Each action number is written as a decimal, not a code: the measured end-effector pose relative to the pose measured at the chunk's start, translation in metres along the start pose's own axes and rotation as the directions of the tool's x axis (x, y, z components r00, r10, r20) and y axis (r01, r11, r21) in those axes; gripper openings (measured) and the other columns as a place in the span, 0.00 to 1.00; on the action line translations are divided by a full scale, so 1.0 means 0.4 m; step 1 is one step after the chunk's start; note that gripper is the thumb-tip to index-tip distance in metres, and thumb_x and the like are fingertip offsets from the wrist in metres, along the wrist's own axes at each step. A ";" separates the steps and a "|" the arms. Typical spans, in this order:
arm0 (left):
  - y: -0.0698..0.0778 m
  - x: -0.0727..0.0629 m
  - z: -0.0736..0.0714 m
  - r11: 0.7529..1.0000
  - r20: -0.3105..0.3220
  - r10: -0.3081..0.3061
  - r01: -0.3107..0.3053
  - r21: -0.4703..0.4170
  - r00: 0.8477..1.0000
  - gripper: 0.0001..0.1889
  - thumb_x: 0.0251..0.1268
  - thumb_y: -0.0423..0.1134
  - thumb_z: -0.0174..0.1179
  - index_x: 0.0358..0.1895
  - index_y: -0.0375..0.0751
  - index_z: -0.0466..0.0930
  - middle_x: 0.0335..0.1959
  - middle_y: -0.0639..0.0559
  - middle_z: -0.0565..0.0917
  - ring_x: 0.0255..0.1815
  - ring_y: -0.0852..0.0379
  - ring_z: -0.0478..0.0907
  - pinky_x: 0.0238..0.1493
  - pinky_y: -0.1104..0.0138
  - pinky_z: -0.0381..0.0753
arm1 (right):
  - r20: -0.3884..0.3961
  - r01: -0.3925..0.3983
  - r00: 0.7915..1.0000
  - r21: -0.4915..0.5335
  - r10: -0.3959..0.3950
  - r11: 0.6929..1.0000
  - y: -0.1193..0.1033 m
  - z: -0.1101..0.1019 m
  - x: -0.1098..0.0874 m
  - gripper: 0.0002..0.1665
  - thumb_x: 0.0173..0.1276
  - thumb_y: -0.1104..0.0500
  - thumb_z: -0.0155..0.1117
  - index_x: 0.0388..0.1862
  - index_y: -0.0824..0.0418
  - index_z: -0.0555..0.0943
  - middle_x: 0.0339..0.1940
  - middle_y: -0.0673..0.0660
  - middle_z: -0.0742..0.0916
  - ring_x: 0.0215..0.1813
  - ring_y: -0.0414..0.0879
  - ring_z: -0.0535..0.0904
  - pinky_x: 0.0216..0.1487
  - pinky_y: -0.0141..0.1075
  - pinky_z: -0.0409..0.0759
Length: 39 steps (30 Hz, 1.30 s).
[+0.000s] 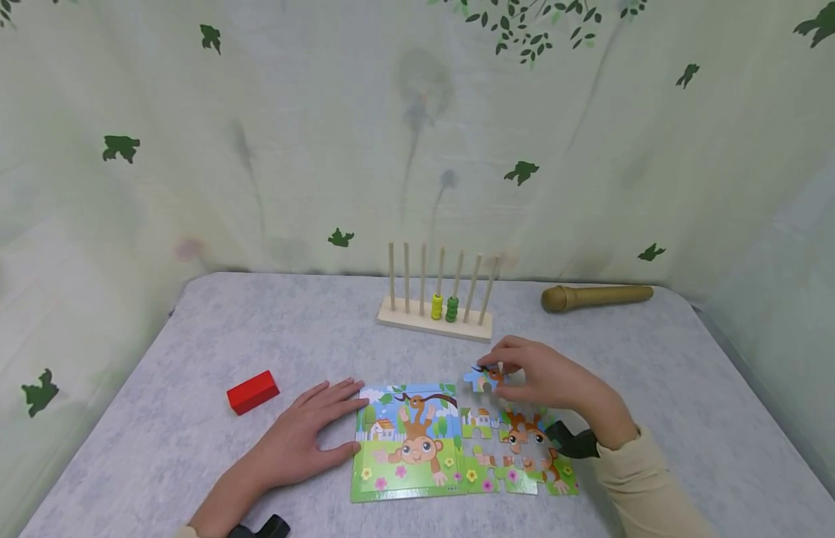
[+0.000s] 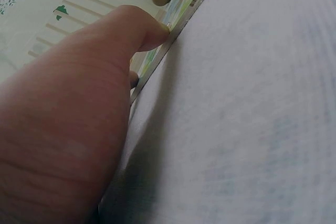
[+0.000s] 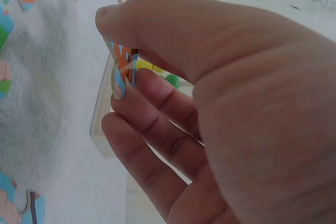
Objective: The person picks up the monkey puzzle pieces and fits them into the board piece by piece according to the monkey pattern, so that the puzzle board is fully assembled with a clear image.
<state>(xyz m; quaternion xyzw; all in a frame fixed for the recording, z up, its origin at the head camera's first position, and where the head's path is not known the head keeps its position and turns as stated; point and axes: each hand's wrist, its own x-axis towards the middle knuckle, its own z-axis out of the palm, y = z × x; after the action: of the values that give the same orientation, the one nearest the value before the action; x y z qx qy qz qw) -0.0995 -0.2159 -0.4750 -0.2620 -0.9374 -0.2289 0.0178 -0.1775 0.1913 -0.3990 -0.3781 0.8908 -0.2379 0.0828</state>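
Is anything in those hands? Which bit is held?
The right hand pinches a puzzle piece by its edges, between thumb and fingers. The left hand grips nothing; it touches the left edge of the picture board.

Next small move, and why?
Probably lower the held puzzle piece next to the house piece and test the fit: the right hand pinches it just beyond that piece, and the left hand touches the monkey picture at its left edge.
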 end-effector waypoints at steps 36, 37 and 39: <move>0.001 0.000 -0.002 1.000 -0.006 0.004 -0.004 -0.002 1.000 0.32 0.62 0.57 0.70 0.71 0.59 0.77 0.77 0.60 0.71 0.80 0.54 0.64 0.79 0.51 0.59 | 0.041 0.070 0.997 0.041 -0.071 0.997 -0.089 0.049 0.086 0.22 0.71 0.55 0.71 0.63 0.55 0.84 0.54 0.51 0.82 0.50 0.45 0.85 0.52 0.38 0.86; 0.001 0.000 -0.002 1.000 -0.004 0.002 -0.002 -0.001 1.000 0.32 0.62 0.57 0.70 0.71 0.60 0.77 0.77 0.60 0.71 0.80 0.54 0.64 0.79 0.51 0.59 | 0.036 0.079 0.996 0.034 -0.081 0.996 -0.090 0.051 0.087 0.22 0.71 0.56 0.71 0.63 0.55 0.84 0.54 0.52 0.82 0.50 0.45 0.85 0.52 0.38 0.86; 0.002 0.000 -0.003 1.000 0.000 -0.002 0.002 0.001 1.000 0.32 0.62 0.57 0.70 0.71 0.60 0.77 0.77 0.60 0.71 0.79 0.54 0.64 0.79 0.50 0.59 | 0.032 0.091 0.995 0.022 -0.092 0.996 -0.094 0.055 0.091 0.23 0.70 0.56 0.72 0.63 0.55 0.84 0.54 0.52 0.82 0.49 0.45 0.85 0.52 0.38 0.86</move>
<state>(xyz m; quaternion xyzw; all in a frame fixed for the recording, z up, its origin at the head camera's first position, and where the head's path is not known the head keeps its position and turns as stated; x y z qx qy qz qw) -0.0991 -0.2158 -0.4738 -0.2612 -0.9377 -0.2284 0.0176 -0.1720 0.1350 -0.3987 -0.4214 0.8687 -0.2442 0.0903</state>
